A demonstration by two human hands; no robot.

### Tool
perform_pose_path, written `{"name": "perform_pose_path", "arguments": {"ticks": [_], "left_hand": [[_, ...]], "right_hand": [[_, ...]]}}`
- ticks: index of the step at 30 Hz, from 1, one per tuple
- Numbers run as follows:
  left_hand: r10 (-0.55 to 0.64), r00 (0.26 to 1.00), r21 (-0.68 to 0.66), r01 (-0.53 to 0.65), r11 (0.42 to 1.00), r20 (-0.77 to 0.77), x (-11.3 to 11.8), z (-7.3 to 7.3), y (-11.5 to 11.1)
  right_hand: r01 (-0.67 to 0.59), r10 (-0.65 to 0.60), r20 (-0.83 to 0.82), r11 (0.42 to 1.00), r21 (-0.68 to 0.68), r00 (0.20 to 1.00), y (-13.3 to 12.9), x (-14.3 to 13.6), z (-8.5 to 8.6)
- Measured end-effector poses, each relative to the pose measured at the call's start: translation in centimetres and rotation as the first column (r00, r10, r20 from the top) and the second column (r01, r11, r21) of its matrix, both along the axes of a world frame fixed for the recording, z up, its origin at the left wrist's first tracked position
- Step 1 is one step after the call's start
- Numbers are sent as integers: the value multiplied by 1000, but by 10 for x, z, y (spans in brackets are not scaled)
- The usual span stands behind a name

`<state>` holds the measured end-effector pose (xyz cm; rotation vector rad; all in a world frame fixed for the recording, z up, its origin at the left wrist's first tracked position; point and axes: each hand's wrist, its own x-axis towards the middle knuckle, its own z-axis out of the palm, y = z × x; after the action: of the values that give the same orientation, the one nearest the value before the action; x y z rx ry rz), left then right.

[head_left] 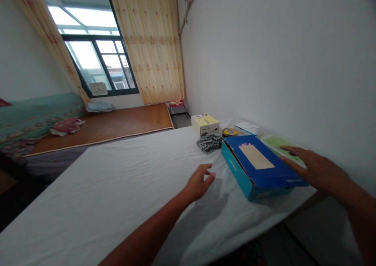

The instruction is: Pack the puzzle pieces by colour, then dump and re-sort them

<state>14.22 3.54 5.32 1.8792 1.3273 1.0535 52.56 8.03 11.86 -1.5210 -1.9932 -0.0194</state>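
Left hand [200, 183]: centre of frame, over the white cloth [117, 195]; thumb and fingers bent and apart, nothing held.
Right hand [321, 171]: right of frame, by the right side of the blue box [258, 160], fingers reaching over the green-topped container [273, 142]; thumb and fingers apart, contact cannot be told.
Blue box: right of centre, resting on the white cloth; gap visible along lid's left edge, pale rectangle on top.
Green-topped container: behind the blue box, near the wall [279, 62]; partly hidden.
Grey bundle [208, 142]: just beside the blue box's far left corner.
Yellow-and-white box [205, 122]: behind the grey bundle.
Brown mat [126, 123]: left of centre, below the window [88, 43].
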Motion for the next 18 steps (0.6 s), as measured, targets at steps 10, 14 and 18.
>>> {"name": "perform_pose_path", "arguments": {"ticks": [10, 14, 18], "left_hand": [[363, 909, 76, -384, 920, 207, -116, -15, -18], [414, 904, 234, -428, 873, 108, -125, -28, -24], [426, 904, 360, -407, 840, 29, -131, -36, -21]], "right_hand": [[-347, 342, 538, 933, -96, 770, 141, -218, 66], [-191, 227, 648, 973, -126, 728, 232, -257, 54], [-368, 347, 726, 919, -139, 593, 274, -293, 25]]}}
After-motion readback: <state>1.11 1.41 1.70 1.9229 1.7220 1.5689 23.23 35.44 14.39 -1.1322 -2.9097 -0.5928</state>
